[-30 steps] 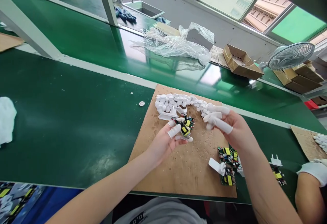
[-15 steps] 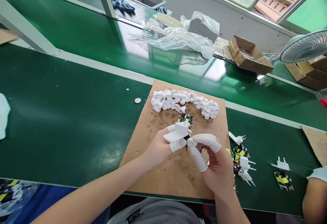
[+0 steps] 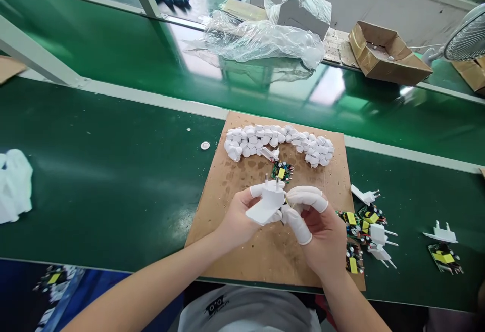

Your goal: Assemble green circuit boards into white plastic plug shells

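Note:
My left hand, with white finger cots, is closed around a white plug housing. Two metal pins point up from it, and a flat white flap slants toward me. My right hand, also in finger cots, pinches at the right side of the housing. Only a small dark and yellowish bit shows between its fingertips, so what it holds is hidden. Just beyond my hands a green circuit board with a yellow part lies beside another white plug piece. Behind them white caps form a curved row.
The cardboard sheet lies under my hands on the green table. At its right edge are several circuit boards and white plugs. Another plug lies farther right. Plastic wrap and a carton stand behind.
My view has shifted. The housing in my left hand has tilted, its flap now pointing more toward me. My right fingertips stay against its side. Another person's arm at the right has left view.

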Demonstrator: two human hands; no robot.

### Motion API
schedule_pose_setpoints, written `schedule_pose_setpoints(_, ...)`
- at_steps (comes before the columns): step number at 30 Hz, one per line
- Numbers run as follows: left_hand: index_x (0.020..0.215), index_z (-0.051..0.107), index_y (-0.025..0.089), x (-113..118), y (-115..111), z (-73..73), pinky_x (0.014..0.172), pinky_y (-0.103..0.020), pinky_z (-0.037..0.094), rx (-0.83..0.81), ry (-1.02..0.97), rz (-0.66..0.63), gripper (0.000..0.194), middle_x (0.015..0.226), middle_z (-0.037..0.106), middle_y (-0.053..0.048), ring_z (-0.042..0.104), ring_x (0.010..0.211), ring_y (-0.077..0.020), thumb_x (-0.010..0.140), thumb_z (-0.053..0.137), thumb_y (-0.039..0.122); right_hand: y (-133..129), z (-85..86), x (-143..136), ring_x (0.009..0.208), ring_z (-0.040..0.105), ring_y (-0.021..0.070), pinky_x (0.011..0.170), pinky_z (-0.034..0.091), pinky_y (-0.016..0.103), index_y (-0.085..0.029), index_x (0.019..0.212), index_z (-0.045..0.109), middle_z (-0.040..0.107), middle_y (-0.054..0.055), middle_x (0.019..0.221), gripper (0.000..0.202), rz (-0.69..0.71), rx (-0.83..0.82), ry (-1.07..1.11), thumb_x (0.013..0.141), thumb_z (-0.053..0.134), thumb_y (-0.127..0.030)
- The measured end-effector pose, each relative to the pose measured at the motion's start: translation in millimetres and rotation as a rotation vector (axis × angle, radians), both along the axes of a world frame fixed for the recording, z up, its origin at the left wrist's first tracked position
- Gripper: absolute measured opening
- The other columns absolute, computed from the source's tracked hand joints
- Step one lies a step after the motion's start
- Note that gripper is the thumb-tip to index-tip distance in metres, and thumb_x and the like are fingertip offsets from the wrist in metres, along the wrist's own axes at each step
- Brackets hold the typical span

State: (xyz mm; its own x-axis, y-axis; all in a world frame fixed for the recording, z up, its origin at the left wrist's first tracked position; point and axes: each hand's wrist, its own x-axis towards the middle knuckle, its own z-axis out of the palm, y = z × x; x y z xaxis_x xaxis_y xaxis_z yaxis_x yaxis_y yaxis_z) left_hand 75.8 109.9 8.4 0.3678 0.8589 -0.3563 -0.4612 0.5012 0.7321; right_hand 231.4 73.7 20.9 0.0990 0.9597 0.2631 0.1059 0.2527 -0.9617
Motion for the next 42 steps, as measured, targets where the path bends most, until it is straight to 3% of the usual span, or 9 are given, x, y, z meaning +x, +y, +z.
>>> schedule_pose_setpoints(6,0.080,0.082,0.018,3,-2,-12.1,0.069,-0.031,0.057,0.109,-0.024,-0.004,0.042,0.072,0.076,-0.003,0.067,0.068,-0.0184,0.057,0.102,0.047,7,0.4,7,0.063,0.062,0.0133,0.054,0.051,0.025,-0.024,0.090,0.075,0.074,0.004,0.090,0.004,0.068,-0.066,-0.002,0.093,0.076,-0.021)
schedule_pose_setpoints(11,0.078,0.082,0.019,5,-6,-17.6,0.067,-0.032,0.057,0.117,-0.048,-0.015,0.040,0.067,0.072,-0.003,0.067,0.065,-0.0186,0.066,0.096,0.055,3,0.4,6,0.061,0.058,0.0133,0.052,0.048,0.027,-0.025,0.099,0.075,0.072,0.006,0.098,0.012,0.108,-0.070,0.046,0.094,0.076,-0.036)
schedule_pose_setpoints(17,0.085,0.084,0.018,0,-6,-15.5,0.070,-0.031,0.056,0.078,-0.029,0.021,0.049,0.083,0.078,-0.006,0.068,0.075,-0.0202,0.055,0.101,0.053,3,4.3,4,0.066,0.058,0.0124,0.056,0.050,0.025,-0.027,0.099,0.072,0.067,0.004,0.099,0.008,0.161,-0.105,0.046,0.093,0.077,-0.025)
schedule_pose_setpoints(23,0.086,0.083,0.018,1,-7,-20.6,0.068,-0.032,0.056,0.039,-0.046,-0.003,0.049,0.068,0.071,-0.003,0.065,0.065,-0.0176,0.059,0.099,0.057,2,-1.3,12,0.075,0.064,0.0168,0.058,0.054,0.029,-0.030,0.118,0.071,0.070,0.008,0.110,0.023,0.178,0.043,-0.116,0.097,0.068,-0.019)
schedule_pose_setpoints(27,0.093,0.083,0.020,0,-8,-16.6,0.070,-0.034,0.057,-0.056,-0.093,-0.051,0.055,0.080,0.078,-0.005,0.071,0.072,-0.0216,0.059,0.098,0.060,1,-3.6,15,0.112,0.068,0.0306,0.086,0.061,0.046,-0.033,0.150,0.057,0.067,0.014,0.135,0.056,0.178,0.238,-0.343,0.096,0.070,-0.027)
schedule_pose_setpoints(29,0.089,0.082,0.019,-2,-8,-16.6,0.071,-0.034,0.057,-0.077,-0.089,-0.051,0.054,0.077,0.077,-0.005,0.072,0.072,-0.0220,0.058,0.098,0.060,2,-4.5,15,0.127,0.064,0.0353,0.102,0.058,0.056,-0.033,0.155,0.053,0.064,0.015,0.143,0.063,0.183,0.344,-0.470,0.096,0.070,-0.024)
schedule_pose_setpoints(35,0.073,0.079,0.018,-1,-7,-19.7,0.066,-0.028,0.053,0.061,-0.073,-0.028,0.050,0.068,0.074,-0.003,0.066,0.066,-0.0168,0.059,0.097,0.062,4,-13.4,15,0.137,0.060,0.0343,0.110,0.056,0.057,-0.030,0.158,0.052,0.063,0.016,0.149,0.061,0.217,0.446,-0.531,0.099,0.061,-0.019)
schedule_pose_setpoints(38,0.080,0.081,0.019,-2,-6,-15.2,0.070,-0.032,0.057,-0.008,-0.113,-0.089,0.047,0.070,0.074,-0.003,0.071,0.070,-0.0196,0.062,0.097,0.059,6,-14.5,17,0.145,0.055,0.0364,0.114,0.054,0.061,-0.031,0.160,0.047,0.060,0.015,0.155,0.063,0.244,0.414,-0.559,0.099,0.065,-0.026)
schedule_pose_setpoints(42,0.080,0.081,0.019,-7,-8,-11.4,0.068,-0.034,0.059,-0.110,-0.118,-0.116,0.050,0.071,0.076,-0.005,0.074,0.072,-0.0235,0.056,0.100,0.058,9,-11.1,16,0.134,0.066,0.0334,0.115,0.054,0.060,-0.032,0.162,0.039,0.070,0.012,0.142,0.071,0.279,0.379,-0.538,0.097,0.067,-0.022)
